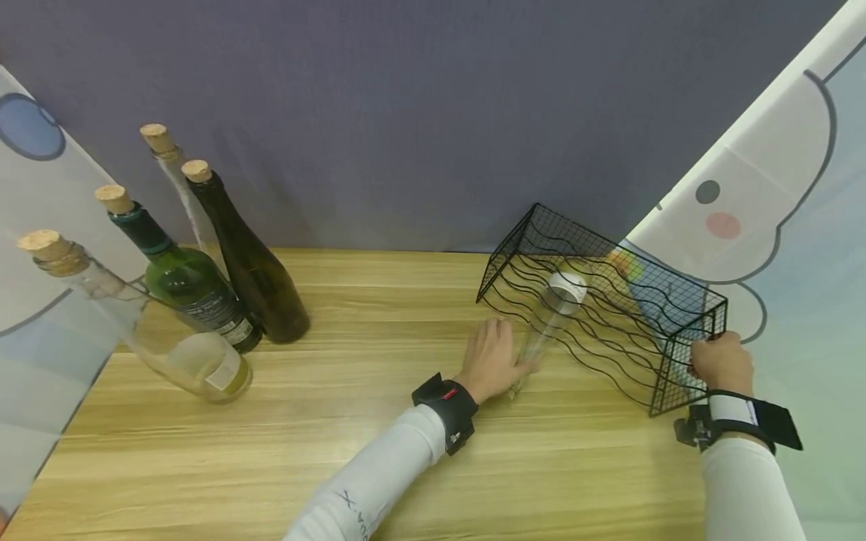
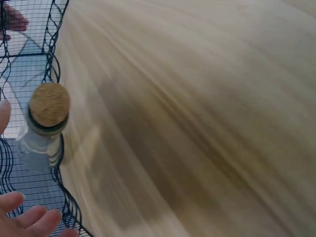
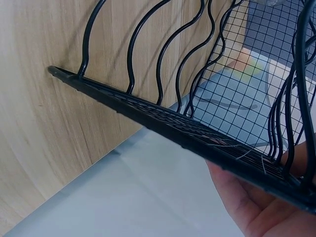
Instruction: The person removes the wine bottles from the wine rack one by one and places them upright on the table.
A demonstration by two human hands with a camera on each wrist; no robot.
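Note:
A clear glass bottle point(image 1: 545, 324) with a white label lies in a black wire wine rack point(image 1: 676, 368), its corked neck jutting over the rack's front edge. Beside that neck is my left hand point(image 1: 489, 359), fingers spread. The left wrist view shows the bottle's cork point(image 2: 49, 104) between the thumb and the other fingers, with gaps around it. My right hand point(image 1: 724, 364) grips the mesh end panel at the rack's right side. In the right wrist view its fingers and thumb wrap the panel's upper edge, partly hidden by the wires.
Several corked bottles stand at the table's left: a large clear bottle point(image 1: 145, 327), a green bottle point(image 1: 192, 289), a dark brown bottle point(image 1: 253, 263) and a slim clear one point(image 1: 192, 199) behind. A grey-blue wall panel point(image 1: 406, 128) borders the wooden table point(image 1: 379, 323).

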